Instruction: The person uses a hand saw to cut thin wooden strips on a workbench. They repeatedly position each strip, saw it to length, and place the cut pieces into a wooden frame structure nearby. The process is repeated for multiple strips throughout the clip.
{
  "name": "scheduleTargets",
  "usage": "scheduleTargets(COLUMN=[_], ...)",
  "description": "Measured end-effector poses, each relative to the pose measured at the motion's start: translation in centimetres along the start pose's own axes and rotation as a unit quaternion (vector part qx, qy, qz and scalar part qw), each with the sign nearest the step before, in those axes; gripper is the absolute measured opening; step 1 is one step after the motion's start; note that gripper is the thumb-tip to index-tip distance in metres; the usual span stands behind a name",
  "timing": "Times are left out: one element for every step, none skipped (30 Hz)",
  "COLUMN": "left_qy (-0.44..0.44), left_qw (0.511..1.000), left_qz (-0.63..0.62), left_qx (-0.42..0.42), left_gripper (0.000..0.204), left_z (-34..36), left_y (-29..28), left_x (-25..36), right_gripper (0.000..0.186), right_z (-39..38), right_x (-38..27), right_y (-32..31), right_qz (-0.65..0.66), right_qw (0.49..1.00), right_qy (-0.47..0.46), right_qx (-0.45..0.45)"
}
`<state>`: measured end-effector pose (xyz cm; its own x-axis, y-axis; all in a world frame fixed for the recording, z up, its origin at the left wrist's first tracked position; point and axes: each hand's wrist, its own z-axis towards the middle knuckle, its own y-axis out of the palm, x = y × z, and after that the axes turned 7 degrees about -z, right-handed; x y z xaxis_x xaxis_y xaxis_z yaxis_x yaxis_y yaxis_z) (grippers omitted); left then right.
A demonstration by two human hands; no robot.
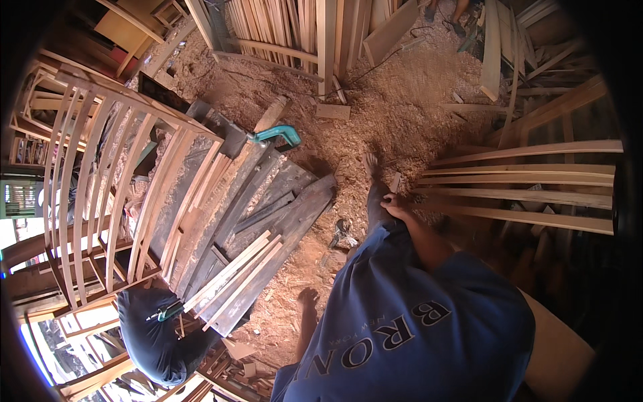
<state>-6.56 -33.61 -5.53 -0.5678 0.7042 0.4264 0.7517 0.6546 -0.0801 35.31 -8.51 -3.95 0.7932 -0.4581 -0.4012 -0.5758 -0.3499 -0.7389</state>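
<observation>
My right hand (395, 206) is in front of me by my thigh, its fingers closed; what they pinch, if anything, is too small to make out. Just beyond it a short pale piece of wood (396, 181) shows against the shavings, and I cannot tell whether the fingers touch it. My left hand (309, 297) hangs low at my left side, dark and unsharp, near the edge of the workbench (295, 211). Several thin wooden strips (236, 278) lie on that bench. A teal clamp (284, 134) sits at its far end, beside a rough wooden block (271, 114).
Left stands a large frame of curved slats (110, 167). Another person in dark clothes (151, 335) bends by the bench. Curved strips (529, 171) jut out at right. Boards (284, 27) lean at the back, and shavings (415, 94) cover the floor around my bare foot (372, 163).
</observation>
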Motion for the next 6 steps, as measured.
scheduleTargets(left_qy=[0.026,0.029,0.032,0.024,-0.008,0.006], left_qw=[1.0,0.999,0.999,0.999,0.998,0.996], left_qz=[0.0,0.023,0.02,0.031,0.064,0.062], left_qx=[-0.011,0.01,-0.014,-0.03,-0.023,-0.067], left_gripper=[0.034,0.034,0.04,0.046,0.052,0.052], left_z=[0.4,0.6,0.5,0.7,0.9,1.9], left_y=[1.6,3.0,4.2,5.8,7.8,11.4], left_x=[0.9,1.7,2.4,3.0,3.6,4.1], right_gripper=[0.052,0.053,0.054,0.054,0.053,0.053], right_z=[1.6,3.1,4.5,6.1,8.0,10.2], right_x=[1.3,2.7,4.2,5.2,6.0,7.5], right_y=[-0.5,-1.0,-1.2,-1.0,-0.7,-1.9], right_qz=[0.002,0.0,-0.008,-0.001,0.002,-0.011], right_qw=[1.0,1.0,0.999,0.999,0.997,0.992], right_qy=[-0.013,-0.011,0.003,0.009,0.028,0.087], right_qx=[-0.011,-0.024,-0.035,-0.054,-0.067,-0.088])
